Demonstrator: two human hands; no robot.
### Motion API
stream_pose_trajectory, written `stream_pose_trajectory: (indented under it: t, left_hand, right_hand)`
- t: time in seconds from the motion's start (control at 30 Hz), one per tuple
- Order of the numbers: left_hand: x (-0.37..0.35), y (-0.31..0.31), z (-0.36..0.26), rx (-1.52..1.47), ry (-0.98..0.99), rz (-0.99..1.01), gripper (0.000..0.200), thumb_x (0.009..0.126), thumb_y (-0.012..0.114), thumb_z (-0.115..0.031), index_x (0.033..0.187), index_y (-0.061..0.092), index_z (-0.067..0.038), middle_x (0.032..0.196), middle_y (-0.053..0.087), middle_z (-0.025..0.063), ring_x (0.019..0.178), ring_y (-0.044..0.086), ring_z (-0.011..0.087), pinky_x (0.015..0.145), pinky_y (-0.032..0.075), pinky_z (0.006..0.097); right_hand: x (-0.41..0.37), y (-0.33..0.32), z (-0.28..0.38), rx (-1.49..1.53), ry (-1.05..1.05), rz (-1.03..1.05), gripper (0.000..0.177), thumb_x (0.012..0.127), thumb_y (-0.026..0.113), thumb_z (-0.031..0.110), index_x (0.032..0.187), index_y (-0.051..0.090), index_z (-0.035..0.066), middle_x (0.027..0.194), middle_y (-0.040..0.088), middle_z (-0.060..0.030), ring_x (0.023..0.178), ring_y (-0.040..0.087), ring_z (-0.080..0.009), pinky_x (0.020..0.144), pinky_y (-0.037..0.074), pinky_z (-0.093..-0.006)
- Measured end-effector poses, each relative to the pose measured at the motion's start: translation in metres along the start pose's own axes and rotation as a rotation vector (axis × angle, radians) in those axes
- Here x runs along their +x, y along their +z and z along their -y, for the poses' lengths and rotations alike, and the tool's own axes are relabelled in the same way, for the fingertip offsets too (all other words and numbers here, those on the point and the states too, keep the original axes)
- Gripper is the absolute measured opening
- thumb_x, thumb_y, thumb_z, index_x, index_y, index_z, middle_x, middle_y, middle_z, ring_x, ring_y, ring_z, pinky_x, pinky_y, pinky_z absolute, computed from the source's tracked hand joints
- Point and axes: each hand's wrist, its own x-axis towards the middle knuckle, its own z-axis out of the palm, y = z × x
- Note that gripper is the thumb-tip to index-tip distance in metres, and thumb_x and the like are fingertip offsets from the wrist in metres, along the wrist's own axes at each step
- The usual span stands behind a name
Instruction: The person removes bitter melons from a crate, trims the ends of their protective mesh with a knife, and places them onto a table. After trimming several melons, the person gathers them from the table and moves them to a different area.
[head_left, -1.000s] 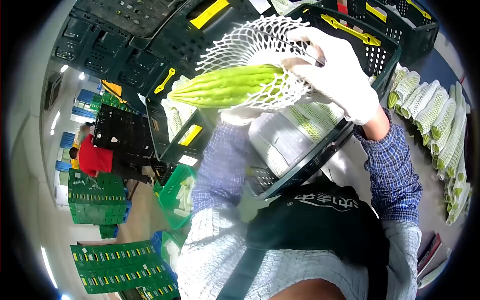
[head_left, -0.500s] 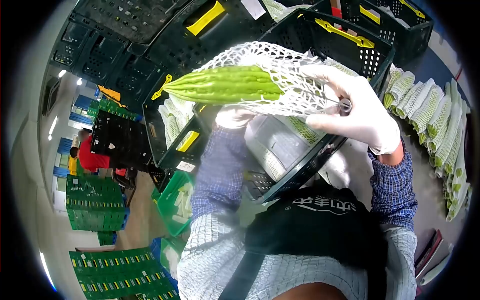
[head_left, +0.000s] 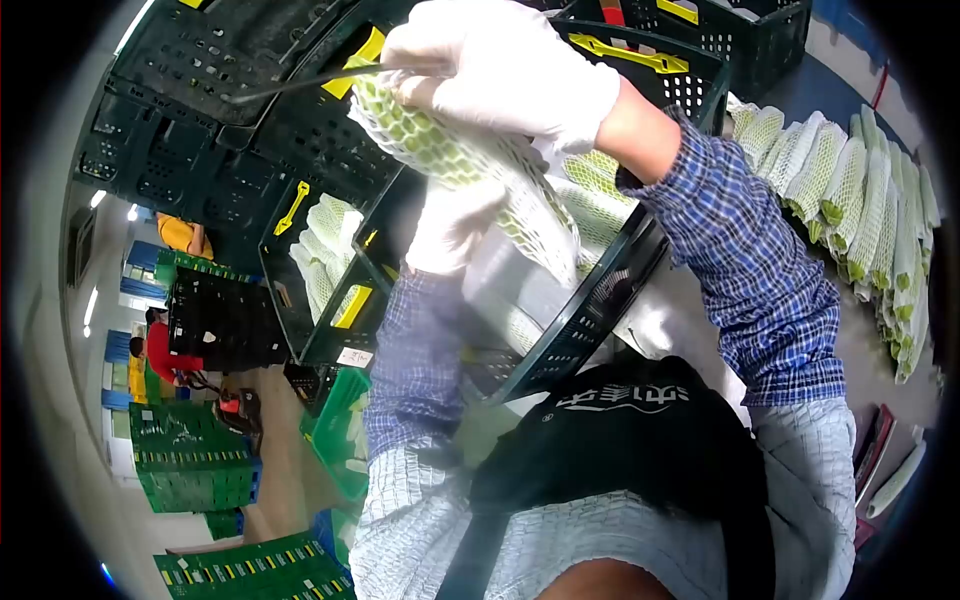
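A green bitter melon (head_left: 437,150) is now covered by a white foam net sleeve (head_left: 545,222), whose loose end hangs down to the right. My left hand (head_left: 450,228), in a white glove, is closed around the melon from below. Over its upper left end, my gloved right hand (head_left: 500,75) grips the net, with fingers bent and pressed together. A thin dark rod (head_left: 300,86) sticks out leftward from the right hand; its other end is hidden by the fingers. Under both hands stands a dark crate (head_left: 575,325) holding several netted melons (head_left: 595,205).
Netted melons (head_left: 865,210) lie in a row on the right. Another dark crate (head_left: 275,265) with netted produce and a green crate (head_left: 340,440) stand left. Dark crates (head_left: 205,75) fill the upper left. Two people (head_left: 165,345) are in the background beside stacked green crates (head_left: 190,455).
The net now covers the melon, which was half bare. My right hand has moved from the net's right end to the melon's upper left end. The rod has come into view.
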Motion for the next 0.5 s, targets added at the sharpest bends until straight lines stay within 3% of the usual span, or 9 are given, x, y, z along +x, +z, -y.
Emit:
stream_pose_trajectory:
  t: [0.07, 0.1, 0.13, 0.2, 0.23, 0.27, 0.3, 0.37, 0.5]
  left_hand:
    - [0.003, 0.011, -0.008, -0.166, 0.065, 0.000, 0.047, 0.086, 0.066, -0.002, 0.130, 0.050, 0.002, 0.121, 0.062, 0.0168, 0.109, 0.064, 0.0277, 0.097, 0.055, 0.0421]
    - [0.005, 0.008, -0.008, -0.279, 0.115, -0.062, 0.045, 0.087, 0.065, -0.005, 0.130, 0.051, 0.001, 0.122, 0.062, 0.0180, 0.112, 0.062, 0.0293, 0.101, 0.051, 0.0459]
    - [0.007, 0.004, -0.007, -0.392, 0.169, -0.124, 0.044, 0.089, 0.064, -0.008, 0.130, 0.051, 0.001, 0.123, 0.061, 0.0191, 0.115, 0.061, 0.0310, 0.105, 0.048, 0.0497]
    - [0.006, 0.004, -0.013, -0.690, 0.209, -0.154, 0.037, 0.095, 0.057, -0.014, 0.129, 0.051, 0.000, 0.127, 0.058, 0.0217, 0.123, 0.056, 0.0325, 0.112, 0.040, 0.0539]
    - [0.005, 0.005, -0.015, -0.719, 0.180, -0.157, 0.036, 0.096, 0.056, -0.015, 0.129, 0.051, 0.000, 0.128, 0.058, 0.0216, 0.123, 0.055, 0.0326, 0.112, 0.040, 0.0537]
    - [0.004, 0.007, -0.017, -0.748, 0.148, -0.157, 0.036, 0.098, 0.055, -0.017, 0.129, 0.051, -0.001, 0.129, 0.058, 0.0215, 0.124, 0.055, 0.0326, 0.113, 0.039, 0.0534]
    - [0.005, 0.008, -0.017, -0.777, 0.112, -0.154, 0.035, 0.099, 0.053, -0.018, 0.130, 0.051, -0.001, 0.129, 0.057, 0.0214, 0.124, 0.055, 0.0327, 0.113, 0.038, 0.0531]
    - [0.010, 0.000, 0.001, -0.339, 0.211, -0.346, 0.034, 0.102, 0.052, -0.022, 0.129, 0.050, -0.002, 0.128, 0.059, 0.0190, 0.117, 0.060, 0.0322, 0.103, 0.050, 0.0487]
    - [0.008, 0.015, 0.001, -0.063, 0.180, -0.274, 0.044, 0.101, 0.052, -0.036, 0.131, 0.050, -0.005, 0.132, 0.056, 0.0151, 0.124, 0.055, 0.0288, 0.107, 0.045, 0.0495]
  right_hand:
    - [-0.012, -0.004, -0.001, 0.373, 0.044, -0.174, 0.030, 0.085, 0.065, 0.017, 0.113, 0.065, 0.007, 0.108, 0.063, -0.0139, 0.096, 0.065, -0.0277, 0.084, 0.052, -0.0383]
    - [-0.011, -0.006, -0.008, 0.278, 0.180, -0.178, 0.034, 0.086, 0.067, 0.015, 0.118, 0.063, 0.006, 0.111, 0.063, -0.0147, 0.099, 0.066, -0.0257, 0.086, 0.053, -0.0349]
    - [-0.027, -0.003, -0.017, 0.650, 0.175, -0.327, 0.036, 0.089, 0.064, 0.014, 0.124, 0.060, 0.005, 0.108, 0.066, -0.0128, 0.098, 0.067, -0.0244, 0.087, 0.053, -0.0334]
    - [-0.054, -0.005, -0.055, -0.186, 0.141, -0.444, 0.019, 0.095, 0.063, 0.016, 0.109, 0.069, 0.006, 0.081, 0.063, -0.0073, 0.070, 0.058, -0.0152, 0.067, 0.048, -0.0258]
    - [-0.074, -0.008, -0.060, -0.174, 0.215, -0.400, 0.023, 0.093, 0.058, 0.014, 0.114, 0.067, 0.010, 0.086, 0.069, -0.0078, 0.071, 0.066, -0.0185, 0.066, 0.052, -0.0293]
    - [-0.091, -0.011, -0.049, 0.051, 0.457, -0.321, 0.023, 0.093, 0.058, 0.012, 0.114, 0.067, 0.009, 0.079, 0.067, -0.0074, 0.066, 0.064, -0.0158, 0.063, 0.050, -0.0272]
    - [-0.104, -0.008, -0.036, -0.072, 0.453, -0.348, 0.024, 0.093, 0.058, 0.009, 0.115, 0.067, 0.008, 0.073, 0.064, -0.0066, 0.060, 0.061, -0.0141, 0.060, 0.049, -0.0260]
    - [-0.132, -0.001, -0.023, -0.107, 0.409, -0.357, 0.029, 0.091, 0.059, 0.004, 0.118, 0.068, 0.007, 0.070, 0.063, -0.0068, 0.060, 0.062, -0.0166, 0.059, 0.050, -0.0281]
    - [-0.149, 0.002, -0.009, -0.284, 0.133, -0.267, 0.046, 0.078, 0.063, 0.001, 0.123, 0.068, 0.008, 0.072, 0.065, -0.0032, 0.062, 0.063, -0.0191, 0.057, 0.051, -0.0297]
